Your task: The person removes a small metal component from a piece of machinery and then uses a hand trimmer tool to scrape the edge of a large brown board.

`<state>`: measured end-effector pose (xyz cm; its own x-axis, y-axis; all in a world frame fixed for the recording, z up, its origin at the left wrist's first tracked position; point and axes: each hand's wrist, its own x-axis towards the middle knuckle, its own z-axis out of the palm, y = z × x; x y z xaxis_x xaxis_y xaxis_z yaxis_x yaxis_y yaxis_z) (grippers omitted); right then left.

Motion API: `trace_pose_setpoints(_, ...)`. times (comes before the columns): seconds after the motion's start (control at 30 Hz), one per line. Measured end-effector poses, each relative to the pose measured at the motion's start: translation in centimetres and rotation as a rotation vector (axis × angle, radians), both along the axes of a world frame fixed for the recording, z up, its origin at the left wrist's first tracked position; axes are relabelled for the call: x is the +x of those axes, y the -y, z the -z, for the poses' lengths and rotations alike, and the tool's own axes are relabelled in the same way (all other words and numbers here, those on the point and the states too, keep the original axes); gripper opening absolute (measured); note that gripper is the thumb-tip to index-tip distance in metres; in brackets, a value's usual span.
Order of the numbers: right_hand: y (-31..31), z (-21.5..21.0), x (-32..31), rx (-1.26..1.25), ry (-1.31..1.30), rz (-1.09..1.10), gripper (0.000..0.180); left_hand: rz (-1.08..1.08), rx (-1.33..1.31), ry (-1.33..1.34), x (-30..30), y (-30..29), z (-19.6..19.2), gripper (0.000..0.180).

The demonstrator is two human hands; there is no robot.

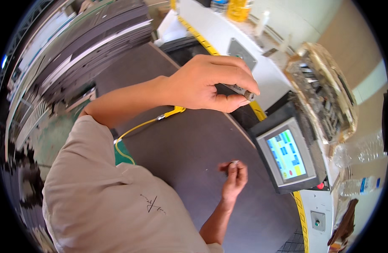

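Here, left hand (211,84) grip clamped on marker (240,90) by panel edge; right hand (233,179) pinches cap (234,162).

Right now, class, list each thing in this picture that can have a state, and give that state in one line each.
left hand: closed around a marker pen, raised above the dark sheet
marker pen: uncapped, gripped level
right hand: pinching a small cap, resting on the dark sheet
touchscreen panel: switched on, lit with coloured buttons
plastic bottle: lying on its side, looks empty
stack of dark boards: piled high, edges uneven
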<state>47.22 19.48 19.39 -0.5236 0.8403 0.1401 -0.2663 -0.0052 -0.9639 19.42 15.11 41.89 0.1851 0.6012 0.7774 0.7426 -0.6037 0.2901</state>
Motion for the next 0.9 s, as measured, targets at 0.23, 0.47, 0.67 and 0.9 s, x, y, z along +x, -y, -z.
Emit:
trace_pose_setpoints(0.23,2.7,-12.9,-6.7,0.341,-0.190,-0.235,0.013,-0.079,-0.147,0.384,1.5,10.2,6.2,0.024)
trace_pose_setpoints(0.47,9.3,-14.1,-12.1,0.358,-0.080,-0.375,0.012,-0.105,-0.180,0.822,2.0,17.9,9.6,0.030)
trace_pose_setpoints(0.67,14.9,-13.6,-18.0,0.914,0.169,-0.168,0.013,-0.246,-0.163,0.778,-3.1,24.0,10.7,0.026)
trace_pose_setpoints(0.9,24.7,-13.4,-27.5,1.196,0.311,-0.179,0.033,-0.241,-0.179,1.071,-11.2,33.9,13.1,0.023)
